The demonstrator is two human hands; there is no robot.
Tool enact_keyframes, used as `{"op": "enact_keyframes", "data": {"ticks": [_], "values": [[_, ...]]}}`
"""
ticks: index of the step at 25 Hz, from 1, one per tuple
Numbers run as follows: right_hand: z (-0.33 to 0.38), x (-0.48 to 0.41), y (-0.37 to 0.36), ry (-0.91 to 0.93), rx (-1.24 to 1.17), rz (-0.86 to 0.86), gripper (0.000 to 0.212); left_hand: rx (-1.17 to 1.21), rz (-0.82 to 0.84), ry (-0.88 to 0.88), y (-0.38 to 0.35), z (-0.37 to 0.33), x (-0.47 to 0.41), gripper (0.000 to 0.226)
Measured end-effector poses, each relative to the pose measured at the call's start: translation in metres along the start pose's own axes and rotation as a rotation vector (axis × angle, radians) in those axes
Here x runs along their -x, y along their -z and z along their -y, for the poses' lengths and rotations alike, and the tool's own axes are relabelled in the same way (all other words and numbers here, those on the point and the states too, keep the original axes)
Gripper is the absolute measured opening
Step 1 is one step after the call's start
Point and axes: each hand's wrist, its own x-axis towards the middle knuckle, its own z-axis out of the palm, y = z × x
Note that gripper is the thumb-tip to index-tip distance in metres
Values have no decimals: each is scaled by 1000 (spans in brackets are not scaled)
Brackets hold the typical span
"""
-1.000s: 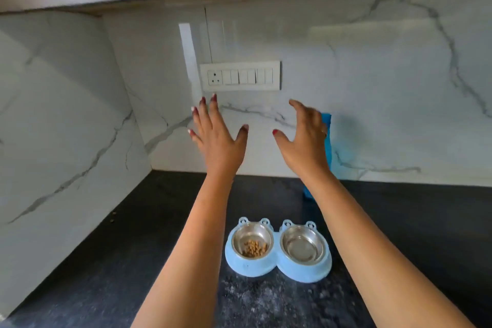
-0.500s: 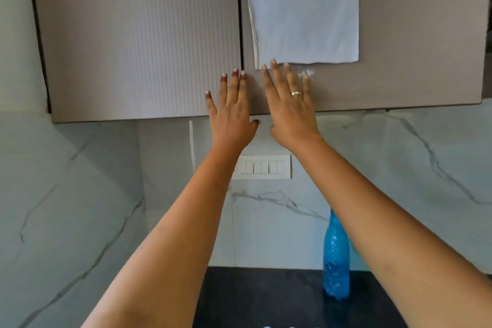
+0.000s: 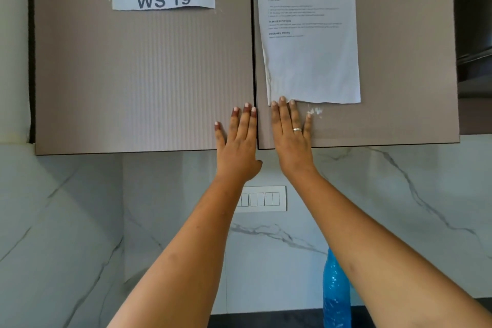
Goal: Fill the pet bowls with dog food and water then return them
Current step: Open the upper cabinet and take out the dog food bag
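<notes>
Both the left hand and right hand lie flat, fingers released, on the cabinet doors; pulled open carelessly, the right door may tear the taped sheet at 12 o'clock, seemingly already loose.

Blue translucent plastic water bottle: neck and cap hidden behind the right forearm, base cut by the bottom edge. White wall switch plate: left part covered by the left wrist. Both forearms run out of the bottom edge. Printed white paper sheet on the right cupboard door: body text too small and blurred to read. Dark stone countertop: only a thin strip at the bottom edge. Palms of the left hand and right hand face away; contact with the doors can't be judged. Dark fixture at the right edge, cut off, unidentifiable.
</notes>
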Motion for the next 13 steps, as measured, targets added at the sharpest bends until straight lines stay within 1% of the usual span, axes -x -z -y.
{"op": "enact_keyframes", "data": {"ticks": [1, 3, 4, 6, 8, 10, 13], "values": [[1, 2, 2, -7, 6, 6, 111, 32, 34, -9, 3, 0, 1, 106], [1, 4, 6, -15, 12, -21, 109, 123, 79, -21, 11, 0, 2, 88], [1, 5, 8, -17, 4, -46, 107, 203, 96, -9, 16, -2, 3, 78], [-1, 9, 15, -18, -13, -101, 105, 457, 127, 65, 30, -13, 5, 65], [-4, 15, 23, -15, -39, -148, 105, 693, 116, 150, 43, -27, 6, 59], [-7, 21, 35, -4, -87, -191, 103, 889, 54, 201, 57, -37, 4, 54], [-13, 30, 53, 15, -185, -210, 100, 1192, 11, 175, 82, -55, 5, 57]]}}
